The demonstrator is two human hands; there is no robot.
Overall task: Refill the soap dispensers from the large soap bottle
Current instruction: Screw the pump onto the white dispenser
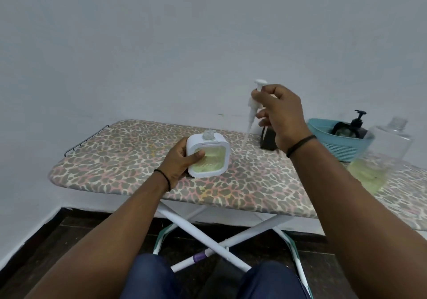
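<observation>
A square white soap dispenser [213, 157] with a clear window showing pale yellow-green soap stands on the ironing board [129, 160]. Its neck is uncapped. My left hand [182, 161] grips its left side, thumb across the window. My right hand [279, 116] holds the white pump [255, 101] in the air to the right of and above the dispenser, its tube pointing down. The large clear soap bottle [381, 157], partly filled with yellow-green soap, stands uncapped at the right.
A teal basket [339, 146] at the back right holds a dark dispenser with a black pump [357, 123]. A small dark object [268, 140] stands behind my right hand. The board's wire rack is at the far left; the wall is close behind.
</observation>
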